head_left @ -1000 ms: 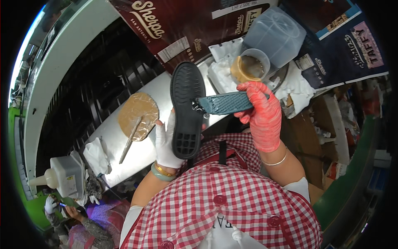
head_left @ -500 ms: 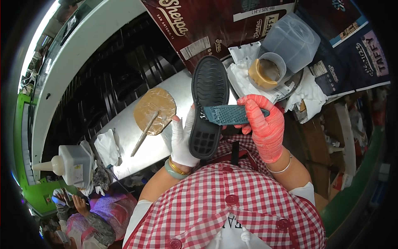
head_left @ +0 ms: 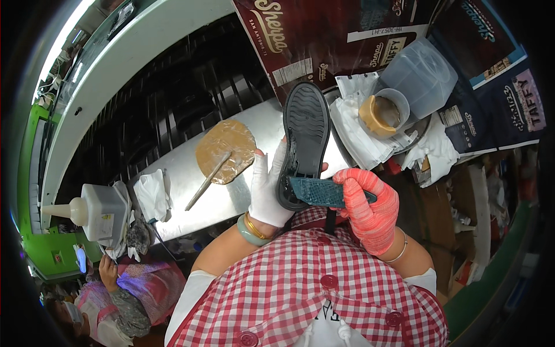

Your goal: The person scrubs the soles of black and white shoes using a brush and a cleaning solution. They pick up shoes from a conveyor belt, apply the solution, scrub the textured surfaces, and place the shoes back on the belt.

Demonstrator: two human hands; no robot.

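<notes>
Sole (head_left: 309,130), black, lies clasped in the gloved fingers of the left hand (head_left: 267,196), recessed face up, apparently to expose its inside; the fingers of the right hand (head_left: 370,209) pinch a blue-green tool (head_left: 324,192) across its nearer end, seemingly angled toward the rim
</notes>
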